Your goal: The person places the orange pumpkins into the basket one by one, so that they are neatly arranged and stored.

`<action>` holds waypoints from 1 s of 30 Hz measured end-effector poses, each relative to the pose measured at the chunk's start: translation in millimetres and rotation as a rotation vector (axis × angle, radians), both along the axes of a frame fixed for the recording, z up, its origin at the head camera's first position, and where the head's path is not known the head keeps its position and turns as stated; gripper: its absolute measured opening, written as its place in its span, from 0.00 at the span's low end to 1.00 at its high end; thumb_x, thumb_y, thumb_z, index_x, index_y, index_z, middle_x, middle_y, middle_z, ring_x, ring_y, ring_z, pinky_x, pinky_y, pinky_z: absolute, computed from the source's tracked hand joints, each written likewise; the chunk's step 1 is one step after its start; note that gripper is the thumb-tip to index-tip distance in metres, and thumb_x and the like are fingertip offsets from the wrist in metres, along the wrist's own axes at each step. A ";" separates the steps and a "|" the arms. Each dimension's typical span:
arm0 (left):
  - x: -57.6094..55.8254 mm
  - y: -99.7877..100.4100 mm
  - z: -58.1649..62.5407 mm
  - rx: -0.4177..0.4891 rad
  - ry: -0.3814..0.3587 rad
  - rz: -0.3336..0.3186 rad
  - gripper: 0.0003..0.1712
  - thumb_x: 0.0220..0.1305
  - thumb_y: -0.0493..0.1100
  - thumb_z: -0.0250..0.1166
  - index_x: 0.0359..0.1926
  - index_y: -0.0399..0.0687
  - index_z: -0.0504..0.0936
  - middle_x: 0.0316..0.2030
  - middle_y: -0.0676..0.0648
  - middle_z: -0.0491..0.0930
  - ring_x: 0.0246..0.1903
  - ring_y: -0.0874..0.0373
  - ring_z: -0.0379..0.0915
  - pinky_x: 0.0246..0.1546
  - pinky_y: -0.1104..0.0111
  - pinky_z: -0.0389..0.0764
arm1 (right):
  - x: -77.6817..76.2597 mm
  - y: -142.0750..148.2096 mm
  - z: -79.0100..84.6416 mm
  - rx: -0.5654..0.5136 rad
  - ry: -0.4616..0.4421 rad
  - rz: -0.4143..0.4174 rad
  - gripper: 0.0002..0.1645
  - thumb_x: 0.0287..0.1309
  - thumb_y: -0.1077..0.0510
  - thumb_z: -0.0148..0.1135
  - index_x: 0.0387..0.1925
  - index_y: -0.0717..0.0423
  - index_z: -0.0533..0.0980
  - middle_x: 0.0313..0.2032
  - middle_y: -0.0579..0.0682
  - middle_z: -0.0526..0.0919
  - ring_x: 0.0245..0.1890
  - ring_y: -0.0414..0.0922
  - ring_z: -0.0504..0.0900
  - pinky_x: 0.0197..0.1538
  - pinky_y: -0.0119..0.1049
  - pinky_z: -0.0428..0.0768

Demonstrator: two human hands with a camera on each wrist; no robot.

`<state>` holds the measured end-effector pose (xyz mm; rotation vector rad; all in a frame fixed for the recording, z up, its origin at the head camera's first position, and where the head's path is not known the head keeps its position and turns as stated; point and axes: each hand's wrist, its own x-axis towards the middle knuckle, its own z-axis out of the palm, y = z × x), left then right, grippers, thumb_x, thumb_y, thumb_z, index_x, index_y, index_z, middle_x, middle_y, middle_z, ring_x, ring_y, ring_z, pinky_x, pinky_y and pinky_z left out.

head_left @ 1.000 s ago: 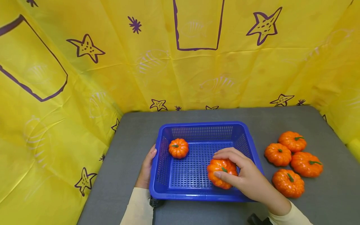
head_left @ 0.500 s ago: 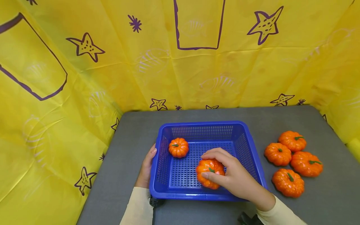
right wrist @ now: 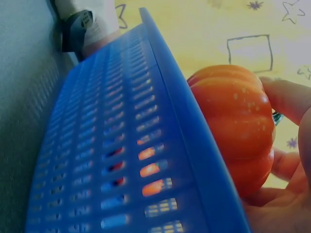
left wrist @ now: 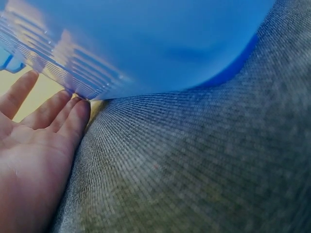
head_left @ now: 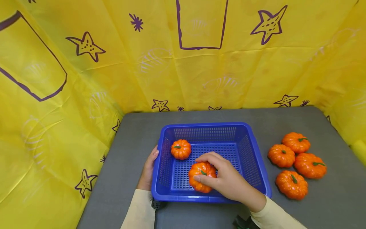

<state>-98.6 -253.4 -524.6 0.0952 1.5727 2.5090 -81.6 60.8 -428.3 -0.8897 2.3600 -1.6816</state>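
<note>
A blue perforated plastic basket (head_left: 210, 199) stands on the grey table. My right hand (head_left: 228, 181) grips an orange toy pumpkin (head_left: 199, 184) with a green stem, over the basket's front middle. In the right wrist view this pumpkin (right wrist: 238, 116) shows above the basket's rim, thumb and fingers on its sides. Another pumpkin (head_left: 181, 150), somewhat smaller, sits inside at the back left. My left hand (head_left: 149, 168) rests against the basket's outer left side. The left wrist view shows its fairly straight fingers (left wrist: 51, 109) touching the slotted wall.
Several more orange pumpkins (head_left: 310, 166) lie grouped on the table right of the basket. Yellow cloth (head_left: 200, 79) printed with starfish and fish hangs behind the table (head_left: 137, 127) and along both sides.
My right hand has carried its pumpkin leftward across the basket, closer to the pumpkin inside. The left hand has stayed at the basket's left side.
</note>
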 end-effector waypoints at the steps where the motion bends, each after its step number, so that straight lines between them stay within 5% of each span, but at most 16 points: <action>1: 0.0 -0.1 0.1 -0.001 -0.004 0.002 0.37 0.83 0.55 0.45 0.87 0.56 0.55 0.76 0.39 0.68 0.65 0.46 0.74 0.66 0.51 0.77 | 0.5 -1.8 0.5 0.007 -0.013 -0.005 0.20 0.70 0.48 0.76 0.58 0.47 0.84 0.53 0.44 0.83 0.50 0.46 0.82 0.47 0.40 0.87; 21: 4.0 -1.1 6.4 -0.005 -0.030 0.008 0.36 0.84 0.57 0.46 0.87 0.59 0.56 0.78 0.36 0.65 0.67 0.43 0.74 0.65 0.47 0.78 | 12.2 -40.3 -3.2 0.078 -0.141 -0.095 0.31 0.61 0.41 0.82 0.56 0.54 0.82 0.48 0.47 0.76 0.46 0.46 0.80 0.44 0.36 0.86; 30: 4.6 -3.6 3.3 -0.018 -0.031 -0.001 0.36 0.85 0.58 0.45 0.87 0.61 0.56 0.78 0.38 0.65 0.68 0.43 0.73 0.66 0.47 0.77 | 14.0 -47.0 -5.8 0.138 -0.073 -0.078 0.26 0.65 0.41 0.79 0.56 0.51 0.84 0.48 0.41 0.79 0.44 0.43 0.81 0.44 0.38 0.85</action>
